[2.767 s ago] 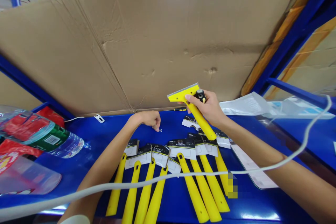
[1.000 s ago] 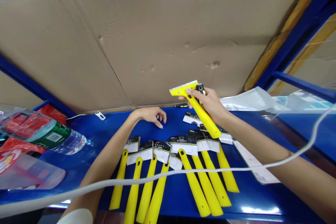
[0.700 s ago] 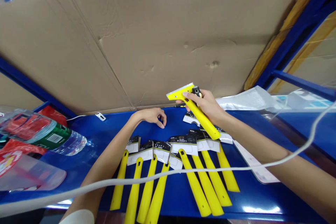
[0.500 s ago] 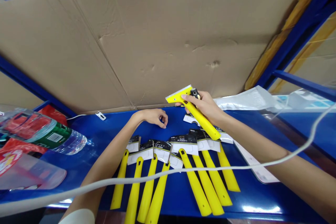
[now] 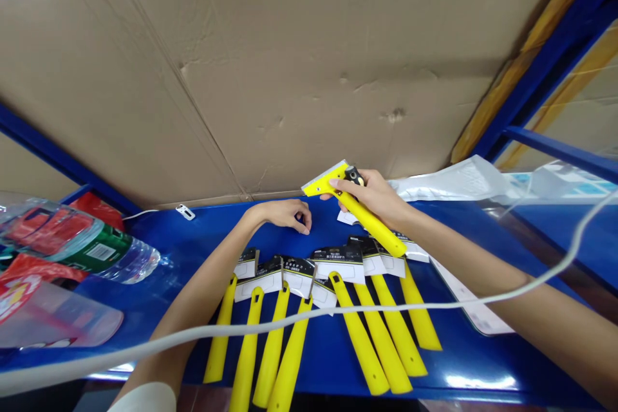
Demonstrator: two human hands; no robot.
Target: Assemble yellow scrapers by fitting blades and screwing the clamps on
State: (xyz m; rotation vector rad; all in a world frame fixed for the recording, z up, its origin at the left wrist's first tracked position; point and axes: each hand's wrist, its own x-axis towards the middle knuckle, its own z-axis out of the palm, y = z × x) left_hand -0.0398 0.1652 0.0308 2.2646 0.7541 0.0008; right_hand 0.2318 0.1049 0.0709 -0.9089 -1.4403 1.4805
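My right hand (image 5: 374,196) grips a yellow scraper (image 5: 369,222), its metal-edged head pointing left and its handle slanting down to the right. A black handle with a yellow patch, like a screwdriver's (image 5: 354,174), is tucked in the same hand. My left hand (image 5: 287,214) rests on the blue tabletop (image 5: 270,241) with fingers curled; whatever it holds, if anything, is hidden. In front of it lie several yellow scrapers (image 5: 360,335) in two groups, their far ends covered by black and white cards (image 5: 338,264).
A white cable (image 5: 217,329) crosses the near view, over both forearms. At left are a water bottle (image 5: 103,251) and a translucent cup (image 5: 82,318). Cardboard (image 5: 290,77) walls the back. A pale flat object (image 5: 483,315) lies under my right forearm, and silvery packaging (image 5: 444,181) lies behind.
The scraper's head has tilted and shifted slightly left and down in my right hand. My left hand has barely moved; the scrapers lying on the table stay put.
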